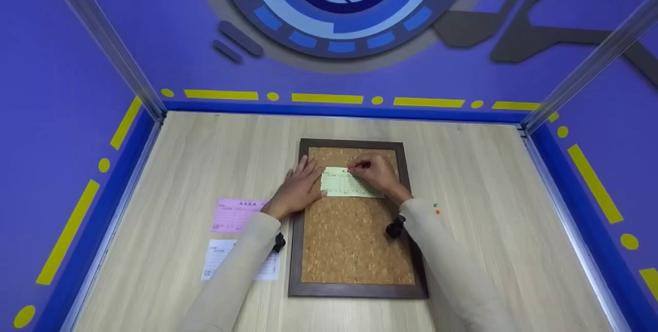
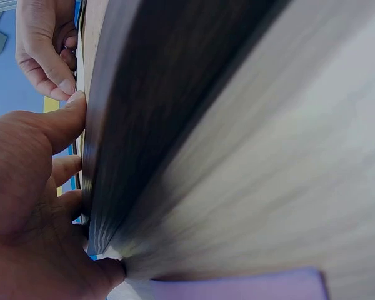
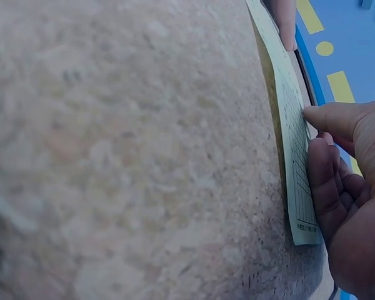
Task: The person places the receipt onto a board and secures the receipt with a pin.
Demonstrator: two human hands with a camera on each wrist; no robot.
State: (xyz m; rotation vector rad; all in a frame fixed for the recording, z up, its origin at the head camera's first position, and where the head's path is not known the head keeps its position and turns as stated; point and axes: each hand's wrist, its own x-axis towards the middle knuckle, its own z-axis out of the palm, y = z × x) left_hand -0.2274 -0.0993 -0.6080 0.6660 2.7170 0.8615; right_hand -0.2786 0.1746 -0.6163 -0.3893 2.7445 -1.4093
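Observation:
A pale green printed slip lies across the upper part of a cork board with a dark brown frame. My left hand rests over the left frame edge, its fingers extended and its thumb and fingertips touching the slip's left side. At the slip's top edge, my right hand pinches a small red push pin, mostly hidden by the fingers. In the right wrist view the slip stands slightly off the cork along its lower edge, beneath the right hand.
Left of the board lie a pink printed slip and a white one, both partly covered by the left sleeve. A green pin and an orange pin lie near the right sleeve. Blue-purple panels enclose the table.

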